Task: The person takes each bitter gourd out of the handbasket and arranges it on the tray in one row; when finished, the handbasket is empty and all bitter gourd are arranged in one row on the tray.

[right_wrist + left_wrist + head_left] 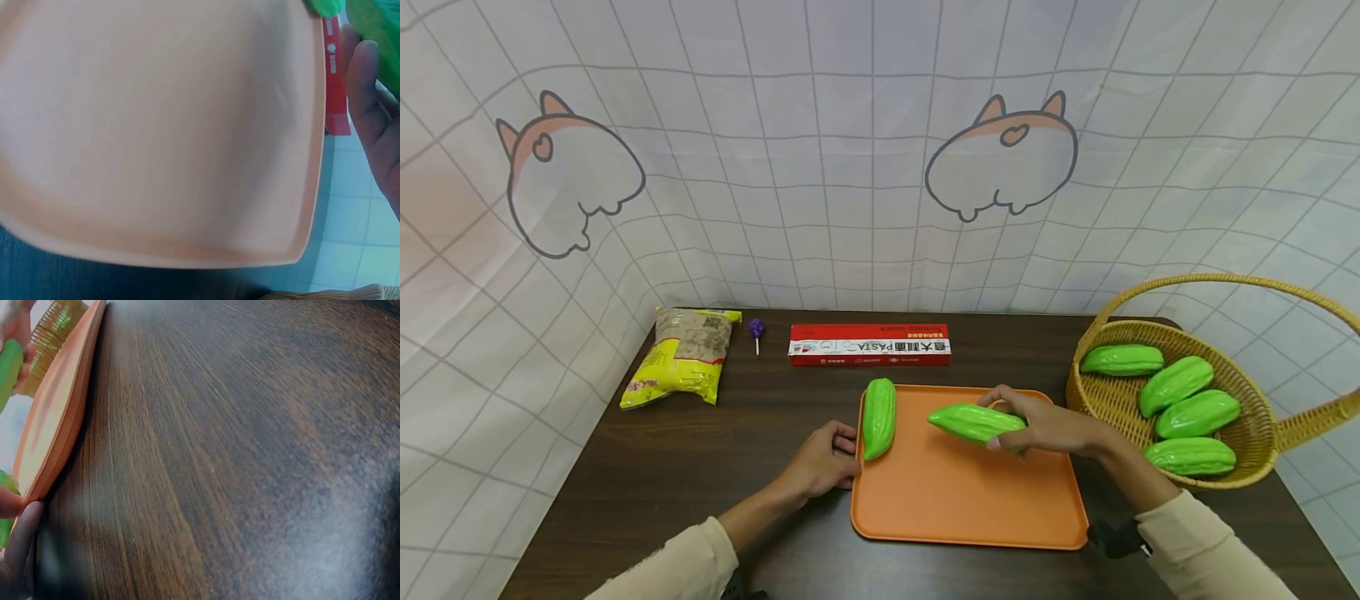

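My right hand (1037,423) grips a bright green bitter melon (973,422) from its right end, above the orange tray (955,508). In the right wrist view that bitter melon (381,37) shows only in part at the upper right, apart from the tray surface. A second bitter melon (879,417) lies lengthwise along the tray's left edge. At that same edge is my left hand (823,462), whose thumb and finger pinch the rim in the left wrist view. Several more bitter melons (1198,414) lie in the wicker basket (1255,450) on the right.
A red and white pasta box (869,344) lies behind the tray. Toward the back left are a purple lollipop (756,329) and a yellow bag (685,354) with greyish contents. The basket's tall handle (1217,279) arches over its opening. A white gridded curtain (790,167) hangs behind the dark table (700,450).
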A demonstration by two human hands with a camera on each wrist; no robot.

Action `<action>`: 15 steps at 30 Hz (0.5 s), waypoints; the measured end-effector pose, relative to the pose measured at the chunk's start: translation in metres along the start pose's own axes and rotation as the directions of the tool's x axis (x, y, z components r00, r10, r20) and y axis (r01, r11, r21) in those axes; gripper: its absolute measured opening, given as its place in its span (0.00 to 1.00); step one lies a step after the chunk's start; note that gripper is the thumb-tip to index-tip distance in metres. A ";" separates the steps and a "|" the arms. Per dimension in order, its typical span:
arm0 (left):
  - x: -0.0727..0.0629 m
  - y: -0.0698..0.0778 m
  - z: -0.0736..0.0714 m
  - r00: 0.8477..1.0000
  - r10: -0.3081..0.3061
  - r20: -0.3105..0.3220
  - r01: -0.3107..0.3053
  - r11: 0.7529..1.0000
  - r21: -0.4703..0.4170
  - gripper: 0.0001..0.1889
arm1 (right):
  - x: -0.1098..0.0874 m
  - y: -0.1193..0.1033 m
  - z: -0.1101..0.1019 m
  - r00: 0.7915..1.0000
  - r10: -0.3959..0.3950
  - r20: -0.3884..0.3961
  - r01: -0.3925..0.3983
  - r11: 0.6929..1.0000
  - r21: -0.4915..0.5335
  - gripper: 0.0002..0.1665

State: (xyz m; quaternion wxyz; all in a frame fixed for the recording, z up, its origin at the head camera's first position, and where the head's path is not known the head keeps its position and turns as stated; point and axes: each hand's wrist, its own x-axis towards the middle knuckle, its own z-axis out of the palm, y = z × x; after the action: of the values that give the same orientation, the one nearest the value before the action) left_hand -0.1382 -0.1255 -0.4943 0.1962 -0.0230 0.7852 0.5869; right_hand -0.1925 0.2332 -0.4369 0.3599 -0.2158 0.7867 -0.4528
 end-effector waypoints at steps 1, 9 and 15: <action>0.000 0.000 0.000 1.000 0.000 0.000 0.000 1.000 0.000 0.29 | 0.001 0.001 0.000 1.000 -0.029 -0.010 0.029 1.000 0.003 0.33; 0.000 -0.001 0.000 1.000 -0.002 0.000 0.002 1.000 -0.001 0.30 | 0.010 0.007 -0.002 0.968 -0.213 -0.133 0.216 0.976 0.009 0.24; 0.001 -0.001 0.001 1.000 -0.009 -0.003 0.009 1.000 -0.001 0.30 | 0.016 0.006 -0.002 0.962 -0.168 -0.216 0.177 0.984 0.026 0.29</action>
State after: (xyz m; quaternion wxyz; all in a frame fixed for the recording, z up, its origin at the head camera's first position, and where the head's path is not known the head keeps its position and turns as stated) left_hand -0.1382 -0.1247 -0.4954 0.1977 -0.0275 0.7850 0.5864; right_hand -0.2044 0.2274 -0.4475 0.2374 -0.2254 0.7885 -0.5207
